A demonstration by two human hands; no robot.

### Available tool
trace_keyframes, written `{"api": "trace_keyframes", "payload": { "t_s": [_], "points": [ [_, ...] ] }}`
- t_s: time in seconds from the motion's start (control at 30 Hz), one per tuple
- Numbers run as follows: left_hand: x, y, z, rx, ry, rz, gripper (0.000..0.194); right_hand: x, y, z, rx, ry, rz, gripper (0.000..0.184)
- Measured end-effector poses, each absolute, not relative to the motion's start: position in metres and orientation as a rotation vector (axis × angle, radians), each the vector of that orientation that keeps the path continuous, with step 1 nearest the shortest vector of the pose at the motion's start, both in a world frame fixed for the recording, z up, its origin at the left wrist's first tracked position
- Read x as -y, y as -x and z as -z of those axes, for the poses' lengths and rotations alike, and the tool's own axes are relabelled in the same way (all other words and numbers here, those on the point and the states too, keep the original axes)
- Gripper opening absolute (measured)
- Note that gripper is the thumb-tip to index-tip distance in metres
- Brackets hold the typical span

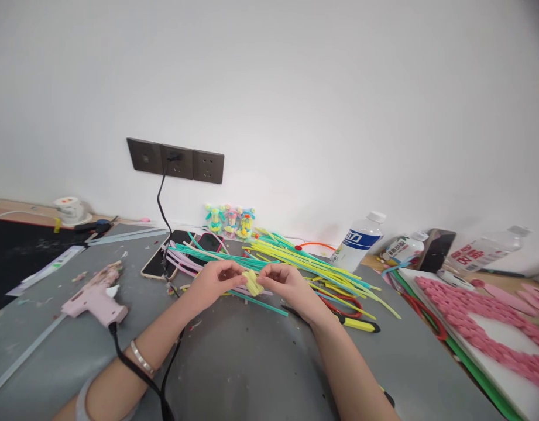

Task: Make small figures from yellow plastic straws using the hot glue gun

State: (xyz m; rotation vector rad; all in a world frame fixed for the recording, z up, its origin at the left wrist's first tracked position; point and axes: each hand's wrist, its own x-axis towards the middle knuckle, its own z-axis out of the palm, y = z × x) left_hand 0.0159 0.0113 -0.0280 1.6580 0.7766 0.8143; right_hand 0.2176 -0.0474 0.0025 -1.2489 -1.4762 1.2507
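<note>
Between my two hands, above the grey mat, is a small pale yellow fuzzy piece (253, 283), apparently bent from pipe cleaner. My left hand (212, 285) pinches its left side with thumb and fingertips. On its right side, my right hand (292, 286) pinches it the same way. Behind and beneath the hands lies a loose spread of pipe cleaners (313, 263) in yellow, teal and lilac. Several small fuzzy figures (232, 221) in green, pink and blue stand against the wall.
A pink glue gun (96, 298) lies at left, its black cord running under my left arm. Phones (157, 263) lie behind it. A yellow-handled cutter (359, 324), a water bottle (356, 241) and a pink braided piece (475, 316) are at right. Wall sockets (177, 161) hold a plug.
</note>
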Motion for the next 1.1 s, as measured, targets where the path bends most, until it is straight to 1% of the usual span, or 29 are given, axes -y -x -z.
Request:
{"api": "trace_keyframes", "payload": {
  "t_s": [0.37, 0.6, 0.83, 1.03, 1.1],
  "points": [
    [-0.01, -0.016, 0.03, -0.718, -1.561, -0.8, 0.028, 0.048, -0.214, -0.002, 1.475, 1.261, -1.25, 0.036],
    [-0.01, -0.016, 0.026, -0.773, -1.668, -0.86, 0.027, 0.052, -0.21, -0.007, 1.46, 1.289, -1.241, 0.035],
    [-0.009, -0.016, 0.028, -0.784, -1.683, -0.826, 0.026, 0.056, -0.209, 0.003, 1.453, 1.292, -1.232, 0.036],
    [-0.008, -0.017, 0.022, -0.742, -1.602, -0.884, 0.025, 0.059, -0.21, 0.001, 1.334, 1.185, -1.174, 0.038],
    [-0.007, -0.017, 0.019, -0.724, -1.559, -0.922, 0.024, 0.059, -0.21, 0.002, 1.286, 1.144, -1.212, 0.039]
  ]
}}
